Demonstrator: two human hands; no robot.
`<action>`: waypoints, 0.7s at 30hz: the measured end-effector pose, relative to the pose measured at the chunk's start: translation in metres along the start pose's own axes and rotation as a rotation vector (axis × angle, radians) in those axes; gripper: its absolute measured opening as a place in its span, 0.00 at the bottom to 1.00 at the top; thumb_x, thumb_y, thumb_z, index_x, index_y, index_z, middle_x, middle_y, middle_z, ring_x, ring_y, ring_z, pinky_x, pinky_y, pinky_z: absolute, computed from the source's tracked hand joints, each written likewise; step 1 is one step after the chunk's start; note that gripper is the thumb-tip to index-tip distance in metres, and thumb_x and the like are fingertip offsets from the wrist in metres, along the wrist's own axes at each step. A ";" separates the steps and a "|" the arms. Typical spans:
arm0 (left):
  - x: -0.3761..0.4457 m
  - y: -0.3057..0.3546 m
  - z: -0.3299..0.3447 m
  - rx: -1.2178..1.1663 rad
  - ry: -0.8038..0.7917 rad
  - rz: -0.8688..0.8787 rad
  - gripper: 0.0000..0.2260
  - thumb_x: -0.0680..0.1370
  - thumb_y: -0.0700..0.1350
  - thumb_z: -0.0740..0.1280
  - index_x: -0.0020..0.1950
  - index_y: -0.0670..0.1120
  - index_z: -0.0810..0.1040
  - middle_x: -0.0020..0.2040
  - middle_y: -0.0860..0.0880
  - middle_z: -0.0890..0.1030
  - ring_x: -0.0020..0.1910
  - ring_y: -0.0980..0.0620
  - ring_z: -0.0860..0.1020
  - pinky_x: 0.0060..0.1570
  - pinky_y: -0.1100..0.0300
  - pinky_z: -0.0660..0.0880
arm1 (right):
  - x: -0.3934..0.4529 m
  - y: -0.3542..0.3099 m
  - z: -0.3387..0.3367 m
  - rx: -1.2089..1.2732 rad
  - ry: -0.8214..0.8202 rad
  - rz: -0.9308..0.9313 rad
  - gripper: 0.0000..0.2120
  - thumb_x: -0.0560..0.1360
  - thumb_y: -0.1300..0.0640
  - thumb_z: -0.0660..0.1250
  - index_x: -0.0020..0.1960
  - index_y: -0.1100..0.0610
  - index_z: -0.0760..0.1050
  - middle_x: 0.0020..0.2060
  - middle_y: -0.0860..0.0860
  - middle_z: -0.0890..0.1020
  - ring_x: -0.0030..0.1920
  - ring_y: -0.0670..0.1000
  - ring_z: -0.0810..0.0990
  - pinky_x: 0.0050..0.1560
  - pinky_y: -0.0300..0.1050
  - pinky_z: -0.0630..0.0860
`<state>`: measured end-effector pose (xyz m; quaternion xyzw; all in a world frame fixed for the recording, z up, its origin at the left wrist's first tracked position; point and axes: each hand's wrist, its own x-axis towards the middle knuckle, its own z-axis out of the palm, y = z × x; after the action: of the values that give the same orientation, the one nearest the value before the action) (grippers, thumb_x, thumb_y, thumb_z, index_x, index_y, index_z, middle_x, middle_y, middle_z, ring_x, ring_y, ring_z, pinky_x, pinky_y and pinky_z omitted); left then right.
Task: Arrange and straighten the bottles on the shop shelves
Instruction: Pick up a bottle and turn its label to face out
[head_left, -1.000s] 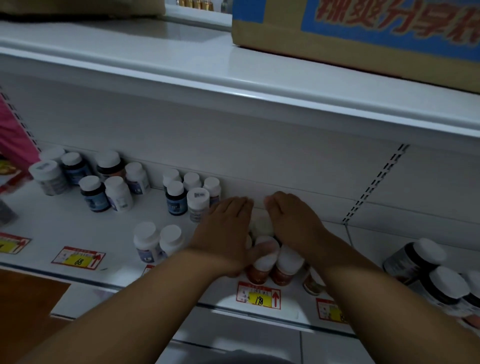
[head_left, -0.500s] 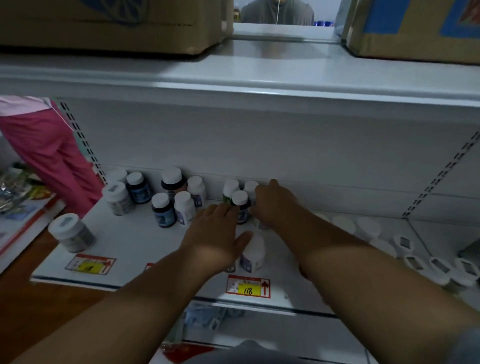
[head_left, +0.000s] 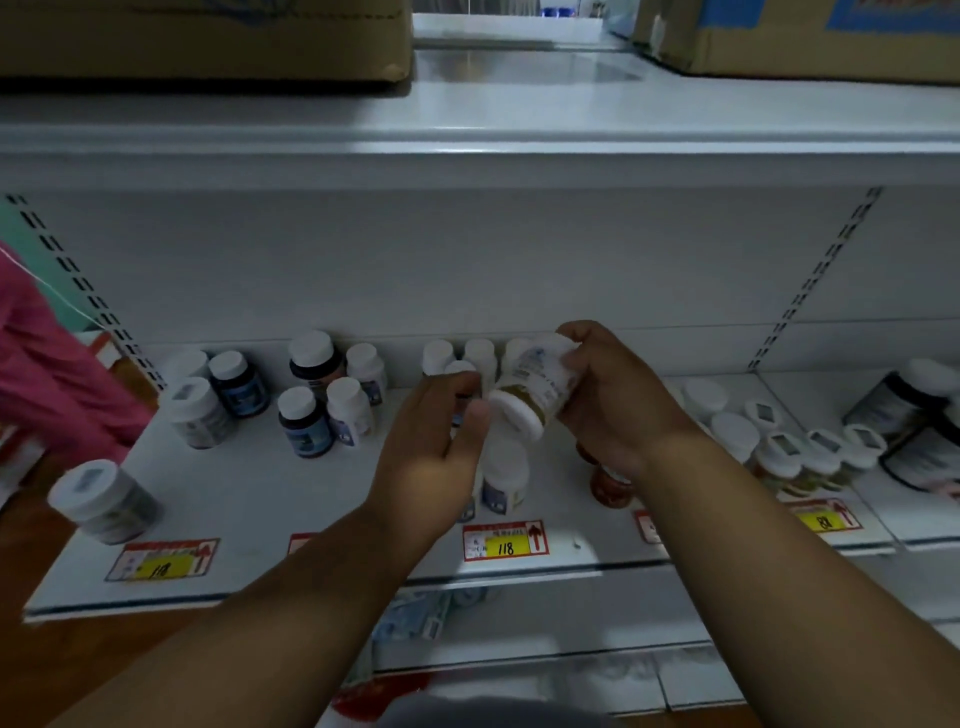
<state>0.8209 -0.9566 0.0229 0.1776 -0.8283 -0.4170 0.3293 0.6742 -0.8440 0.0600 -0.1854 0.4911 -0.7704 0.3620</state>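
My right hand (head_left: 613, 400) grips a white-capped bottle (head_left: 535, 387) with a pale and gold label, lifted off the white shelf (head_left: 249, 499) and tilted with its cap toward me. My left hand (head_left: 436, 457) is beside the cap, fingers spread, thumb near the cap's edge; whether it touches is unclear. Under the hands stands a white bottle with a blue label (head_left: 504, 478), and a brown bottle (head_left: 610, 486) is partly hidden by my right wrist. Small white-capped bottles (head_left: 480, 356) stand at the back wall.
Dark and white bottles (head_left: 306, 421) cluster at the left, one large jar (head_left: 104, 501) near the front left edge. More capped jars (head_left: 779, 452) crowd the right. Cardboard boxes (head_left: 208, 36) sit on the upper shelf. A person in pink (head_left: 47, 374) stands at the left.
My right hand has picked up a bottle from the back of the shelf and raised it, tilted. My left hand lifted off the front bottles toward it. The view shifted slightly right.
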 end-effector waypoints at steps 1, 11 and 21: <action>-0.002 0.002 0.001 -0.008 -0.009 -0.014 0.27 0.76 0.62 0.52 0.65 0.47 0.75 0.60 0.51 0.76 0.58 0.58 0.73 0.58 0.68 0.67 | -0.004 -0.001 0.003 0.017 0.001 -0.001 0.08 0.72 0.65 0.57 0.44 0.56 0.73 0.45 0.57 0.78 0.46 0.57 0.78 0.48 0.53 0.76; -0.053 0.003 -0.020 0.015 0.051 -0.033 0.20 0.81 0.60 0.46 0.53 0.56 0.76 0.50 0.54 0.77 0.51 0.57 0.75 0.51 0.63 0.70 | -0.023 0.045 0.063 -0.530 -0.020 -0.080 0.08 0.67 0.41 0.66 0.39 0.44 0.75 0.39 0.51 0.79 0.41 0.53 0.80 0.43 0.52 0.78; -0.075 -0.068 -0.146 0.290 0.003 -0.149 0.30 0.77 0.65 0.46 0.60 0.46 0.76 0.54 0.48 0.77 0.55 0.49 0.74 0.55 0.51 0.71 | -0.015 0.106 0.171 -0.776 -0.225 -0.322 0.06 0.74 0.49 0.69 0.48 0.44 0.72 0.44 0.40 0.79 0.42 0.41 0.79 0.40 0.42 0.79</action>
<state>0.9774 -1.0377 0.0017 0.2849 -0.8638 -0.3163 0.2695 0.8338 -0.9660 0.0429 -0.4647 0.6666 -0.5504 0.1917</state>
